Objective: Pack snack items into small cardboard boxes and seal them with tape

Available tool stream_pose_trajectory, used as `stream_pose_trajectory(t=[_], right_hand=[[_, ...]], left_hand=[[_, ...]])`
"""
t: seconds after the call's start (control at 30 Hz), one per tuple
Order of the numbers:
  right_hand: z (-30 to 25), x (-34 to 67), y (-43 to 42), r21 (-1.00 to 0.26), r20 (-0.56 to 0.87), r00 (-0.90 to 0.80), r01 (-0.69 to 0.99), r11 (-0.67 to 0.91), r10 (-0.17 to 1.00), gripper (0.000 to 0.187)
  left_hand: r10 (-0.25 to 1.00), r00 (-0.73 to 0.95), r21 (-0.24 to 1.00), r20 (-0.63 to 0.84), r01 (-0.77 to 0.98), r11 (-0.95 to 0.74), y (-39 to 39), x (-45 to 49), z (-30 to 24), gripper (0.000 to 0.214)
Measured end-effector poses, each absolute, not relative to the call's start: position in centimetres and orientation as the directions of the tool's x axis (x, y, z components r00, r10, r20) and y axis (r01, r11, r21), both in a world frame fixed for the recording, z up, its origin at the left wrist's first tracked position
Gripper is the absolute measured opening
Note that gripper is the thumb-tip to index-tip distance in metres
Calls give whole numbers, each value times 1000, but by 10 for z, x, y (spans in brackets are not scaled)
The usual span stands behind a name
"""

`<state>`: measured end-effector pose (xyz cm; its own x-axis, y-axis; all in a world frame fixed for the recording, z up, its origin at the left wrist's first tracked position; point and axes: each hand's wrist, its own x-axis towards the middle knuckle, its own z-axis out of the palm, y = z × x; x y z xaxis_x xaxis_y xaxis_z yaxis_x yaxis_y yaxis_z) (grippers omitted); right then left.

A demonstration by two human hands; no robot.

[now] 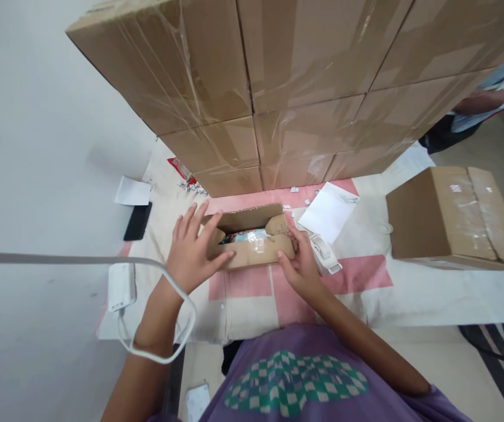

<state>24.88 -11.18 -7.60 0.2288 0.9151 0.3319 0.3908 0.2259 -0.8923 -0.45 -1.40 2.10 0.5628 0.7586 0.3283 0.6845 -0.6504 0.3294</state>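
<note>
1. Small carton (243, 257), open at the top, lying on the surface (357, 302) on the near side of the large box stack (309, 123), left of the tape dispenser (326, 255). The far flap stands up; a small flap shows at the right end.
2. Left hand (194, 253): fingers spread wide over the left end, thumb lying along the near panel; no closed grip shows.
3. Right hand (300, 264): curled about the right end, thumb on the near panel, fingers by the end flap, in a light pinch.
4. Handling, as judged: carton probably light; walls stiff enough to hold their shape, flaps likely to bend at the creases. The blue patterned contents (247, 235) look glossy, hence perhaps slippery; their firmness cannot be told.
5. Best hold, as judged: both end walls, low down, since the flaps would give under load.
</note>
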Motion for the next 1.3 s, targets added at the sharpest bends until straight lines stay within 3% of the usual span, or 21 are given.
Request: stream_pose_trajectory(t=[0.07,0.17,0.23,0.33,0.37,0.57,0.77,0.87,0.93,1.0,1.07,1.13,1.3], right_hand=[[-75,243,-111,-897,322,279,396,197,905,64],[-72,248,-113,-887,328,310,426,178,893,70],[-69,262,-117,-885,332,338,434,167,881,58],[-70,295,-127,-870,325,422,484,93,846,21],[-73,307,-131,-864,309,453,502,47,836,17],[-101,360,-152,-836,36,477,496,-235,878,34],[-107,367,-159,-823,-83,470,465,-326,879,44],[-107,367,-161,-853,-92,456,422,-306,885,45],[-108,366,-161,-872,-143,435,369,-321,889,46],[-108,365,-161,-876,-223,406,315,-364,886,47],[-108,365,-160,-874,-287,387,269,-404,876,44],[-106,365,-158,-873,-319,384,237,-427,866,36],[-98,360,-160,-876,-357,402,169,-451,843,24]], left_hand=[[804,564,222,189,773,-595,-18,5,20,75],[803,592,171,68,786,-594,-32,13,10,63],[773,635,147,15,763,-629,-44,16,1,59],[771,637,87,-14,769,-633,-59,24,-11,70],[788,616,65,-11,787,-614,-62,27,-13,73],[847,532,22,-6,847,-531,-53,44,-16,67],[872,488,41,30,872,-489,-60,51,-15,62],[884,439,104,159,883,-458,-82,61,-20,69],[858,398,200,324,858,-473,-100,72,-31,74],[756,391,308,525,740,-597,-117,87,-49,70],[566,485,351,667,465,-813,-130,110,-73,62],[446,638,416,628,209,-885,-135,141,-101,56],[680,630,621,377,372,-689,-116,210,-157,74]])
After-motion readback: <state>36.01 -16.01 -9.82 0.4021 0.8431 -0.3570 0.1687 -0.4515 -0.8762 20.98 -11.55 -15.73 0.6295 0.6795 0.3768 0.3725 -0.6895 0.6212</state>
